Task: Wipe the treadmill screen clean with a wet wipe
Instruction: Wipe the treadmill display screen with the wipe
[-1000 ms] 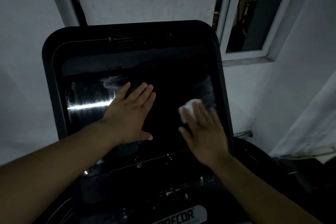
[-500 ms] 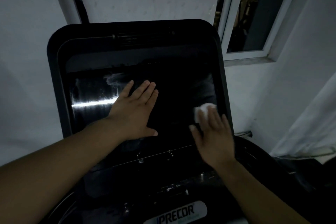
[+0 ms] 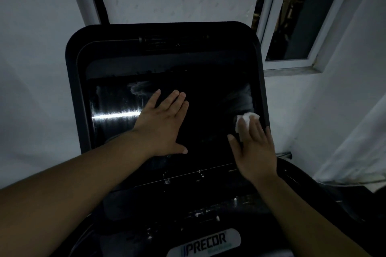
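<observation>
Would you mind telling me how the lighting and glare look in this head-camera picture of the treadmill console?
Head view: dim overall, the black glossy treadmill screen nearly featureless; a bright horizontal glare streak sits left of the flat left hand; the crumpled white wet wipe under the right hand is the brightest object; wide-angle distortion bows the white window frame.

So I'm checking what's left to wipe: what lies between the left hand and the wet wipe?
In the head view, only bare dark treadmill screen separates the left hand from the wet wipe under the right hand.
</observation>
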The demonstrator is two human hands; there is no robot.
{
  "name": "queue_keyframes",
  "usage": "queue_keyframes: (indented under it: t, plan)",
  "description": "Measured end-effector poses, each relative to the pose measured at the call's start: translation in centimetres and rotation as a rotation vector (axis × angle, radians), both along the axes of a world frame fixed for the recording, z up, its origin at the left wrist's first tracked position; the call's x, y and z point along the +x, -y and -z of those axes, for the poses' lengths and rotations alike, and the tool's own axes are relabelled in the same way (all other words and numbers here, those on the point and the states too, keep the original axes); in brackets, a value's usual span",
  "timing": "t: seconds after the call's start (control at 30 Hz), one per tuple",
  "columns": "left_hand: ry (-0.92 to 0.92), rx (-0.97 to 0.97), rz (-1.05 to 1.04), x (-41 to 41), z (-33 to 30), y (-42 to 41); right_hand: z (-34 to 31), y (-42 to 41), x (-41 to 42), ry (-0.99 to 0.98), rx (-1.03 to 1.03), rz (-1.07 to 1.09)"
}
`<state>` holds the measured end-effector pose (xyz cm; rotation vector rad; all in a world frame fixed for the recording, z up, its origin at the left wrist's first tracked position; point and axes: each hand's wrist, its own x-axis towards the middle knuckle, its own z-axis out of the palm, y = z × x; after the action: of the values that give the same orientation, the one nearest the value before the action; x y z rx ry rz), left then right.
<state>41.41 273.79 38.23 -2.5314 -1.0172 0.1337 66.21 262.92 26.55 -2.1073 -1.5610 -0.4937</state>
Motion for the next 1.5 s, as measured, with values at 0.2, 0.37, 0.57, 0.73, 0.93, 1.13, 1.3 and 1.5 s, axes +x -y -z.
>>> queue_keyframes:
  t: [0.2,0.37,0.57,0.73,0.93,1.13,1.3,1.5]
  plan:
    - [0.016,0.001,0.001,0.1,0.1,-0.1,1.5,0.3,-6.2,0.115,0.017,-0.241]
    - [0.018,-0.005,-0.003,0.1,0.2,-0.1,-2.4,-2.0,-1.4,0.203,-0.047,-0.199]
    - [0.001,-0.010,-0.004,0.0,0.0,-0.1,-8.9,-6.0,2.7,0.160,-0.159,-0.129]
    - [0.005,0.008,0.010,0.0,0.2,-0.3,-3.2,-1.8,2.6,0.168,-0.044,-0.171]
    - [0.002,0.006,0.015,0.0,0.3,-0.3,1.9,2.9,1.9,0.215,-0.075,-0.228]
    - [0.004,-0.004,0.012,-0.1,0.1,-0.3,-2.7,-1.9,2.0,0.077,-0.001,-0.063]
    - [0.019,-0.016,0.010,-0.1,0.2,-0.4,1.9,1.6,-4.8,0.180,-0.002,-0.325]
    - [0.011,-0.024,0.021,-0.3,-0.1,-0.3,1.3,1.8,0.3,0.128,0.011,-0.110]
